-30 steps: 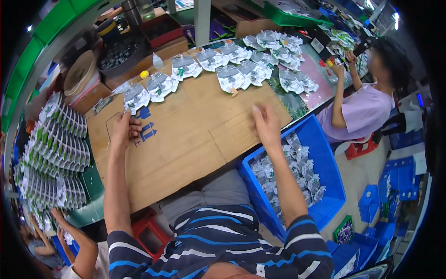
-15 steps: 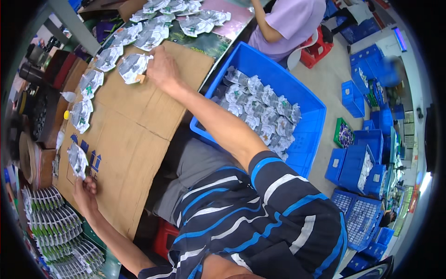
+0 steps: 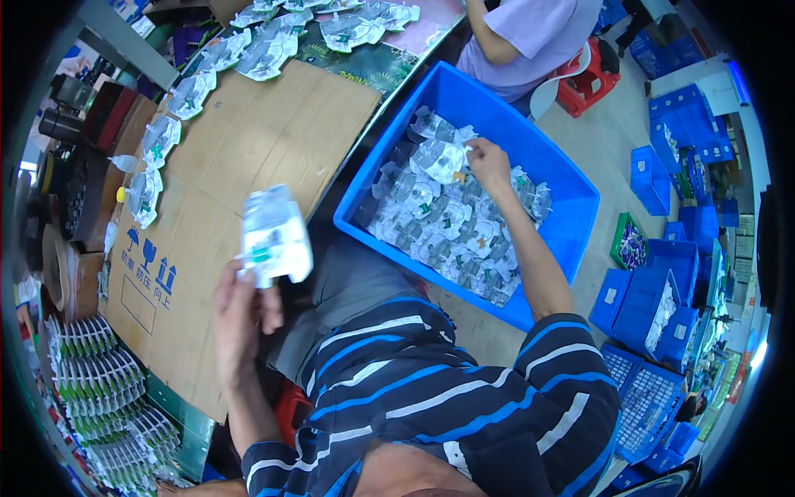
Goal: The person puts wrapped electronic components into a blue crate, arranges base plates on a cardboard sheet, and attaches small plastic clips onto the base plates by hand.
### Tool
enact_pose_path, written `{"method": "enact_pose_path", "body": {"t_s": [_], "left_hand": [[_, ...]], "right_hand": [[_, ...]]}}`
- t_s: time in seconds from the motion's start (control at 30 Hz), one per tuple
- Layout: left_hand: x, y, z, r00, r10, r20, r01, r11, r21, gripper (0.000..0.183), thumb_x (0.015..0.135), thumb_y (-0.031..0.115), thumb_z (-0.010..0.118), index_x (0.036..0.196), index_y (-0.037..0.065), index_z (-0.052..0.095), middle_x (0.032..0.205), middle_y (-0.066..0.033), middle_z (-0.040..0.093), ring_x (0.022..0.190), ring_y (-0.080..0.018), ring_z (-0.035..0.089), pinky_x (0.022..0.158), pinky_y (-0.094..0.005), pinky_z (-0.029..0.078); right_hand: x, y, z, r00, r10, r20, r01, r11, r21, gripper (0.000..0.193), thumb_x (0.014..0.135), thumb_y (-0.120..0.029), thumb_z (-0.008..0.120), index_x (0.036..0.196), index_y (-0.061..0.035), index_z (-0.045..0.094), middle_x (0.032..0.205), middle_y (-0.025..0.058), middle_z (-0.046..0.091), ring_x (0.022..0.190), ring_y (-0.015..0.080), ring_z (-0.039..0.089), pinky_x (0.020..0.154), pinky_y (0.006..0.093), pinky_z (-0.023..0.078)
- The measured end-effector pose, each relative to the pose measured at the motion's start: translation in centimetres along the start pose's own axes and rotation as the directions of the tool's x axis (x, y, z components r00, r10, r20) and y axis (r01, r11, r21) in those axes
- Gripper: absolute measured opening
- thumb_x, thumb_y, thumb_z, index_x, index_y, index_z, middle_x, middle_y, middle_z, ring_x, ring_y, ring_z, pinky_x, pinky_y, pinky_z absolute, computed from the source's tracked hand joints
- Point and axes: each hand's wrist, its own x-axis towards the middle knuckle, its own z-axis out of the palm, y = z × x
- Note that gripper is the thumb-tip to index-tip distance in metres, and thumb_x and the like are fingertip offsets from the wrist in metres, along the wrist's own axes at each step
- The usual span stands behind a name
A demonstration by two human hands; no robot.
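My left hand (image 3: 240, 315) is closed on the lower edge of a clear and whitish plastic piece (image 3: 275, 236) with a green part inside, raised over the cardboard's right side. Over the blue bin (image 3: 551, 141), my right hand (image 3: 491, 168) pinches the edge of a similar clear plastic piece with an orange tab (image 3: 439, 160). That one is just above, or resting on, the rows of like pieces (image 3: 451, 228) in the bin; which, I cannot tell. More such pieces (image 3: 192, 94) lie along the cardboard sheet's (image 3: 240, 141) left and far edges.
Stacked strips of green-and-white parts (image 3: 99, 373) stand at the lower left. A small bottle with a yellow cap (image 3: 122, 195) is beside the cardboard. Beyond the bin, a person in a lilac shirt (image 3: 530, 37) sits by a red stool (image 3: 590, 83). Blue crates (image 3: 650, 178) line the right.
My right hand has carried the orange-tabbed plastic piece from the cardboard into the blue bin. My left hand has lifted its plastic piece off the near left of the cardboard and moved right.
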Motion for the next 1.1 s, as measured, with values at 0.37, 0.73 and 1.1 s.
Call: {"method": "enact_pose_path", "body": {"t_s": [0.37, 0.73, 1.1], "left_hand": [[3.3, -4.9, 11.2, 0.922, -0.214, 0.324, 0.203, 0.977, 0.07, 0.025, 0.108, 0.021, 0.045, 0.117, -0.002, 0.047, 0.077, -0.0093, 0.064, 0.057, -0.0136, 0.062, 0.048, -0.0223, 0.047], [6.7, -8.2, 16.5, 0.927, -0.263, 0.269, 0.236, 0.963, 0.128, 0.026, 0.107, 0.013, 0.039, 0.125, -0.006, 0.037, 0.088, -0.0176, 0.067, 0.061, -0.0195, 0.067, 0.05, -0.0261, 0.052], [5.9, -7.9, 20.5, 0.787, -0.227, 0.574, 0.03, 0.943, 0.332, 0.042, 0.105, 0.022, 0.052, 0.136, -0.005, 0.045, 0.099, -0.0148, 0.07, 0.077, -0.0162, 0.069, 0.061, -0.0274, 0.055]], "right_hand": [[4.3, 1.9, 9.5, 0.992, -0.117, -0.039, 0.112, 0.987, -0.116, 0.026, 0.088, -0.007, 0.06, 0.111, -0.004, 0.072, 0.105, 0.0252, 0.07, 0.099, 0.0433, 0.066, 0.091, 0.051, 0.052], [-12.7, -5.2, -3.2, 0.915, -0.016, 0.402, -0.273, 0.71, 0.649, 0.032, 0.096, -0.02, 0.065, 0.121, 0.0007, 0.062, 0.085, 0.0122, 0.069, 0.069, 0.0184, 0.069, 0.064, 0.0326, 0.053], [-6.3, 9.0, 0.6, 0.982, 0.174, 0.067, -0.186, 0.939, 0.289, 0.027, 0.091, -0.014, 0.064, 0.113, 0.0002, 0.07, 0.088, 0.0202, 0.073, 0.075, 0.0278, 0.073, 0.068, 0.0385, 0.055]]}}
